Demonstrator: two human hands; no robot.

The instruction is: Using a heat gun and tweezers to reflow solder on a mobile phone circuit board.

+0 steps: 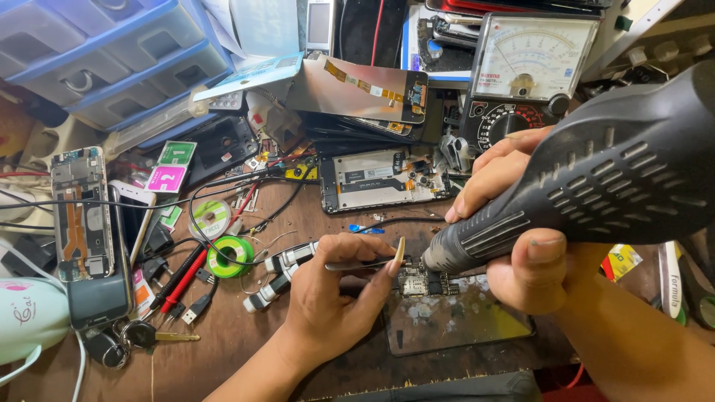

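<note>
Gripping tweezers (357,263) in the left hand (335,298) and a hot-air gun (596,179) in the right hand (514,223), the person heats a small circuit board (424,283), unfinished, mid-tabletop (223,342).

Surface: brown wooden workbench (223,350).
Left: opened phone (80,212), keys (141,335).
Centre: green solder-wire reel (229,255), dark glass work plate (454,320).
Upper right: analogue multimeter (525,74).
</note>
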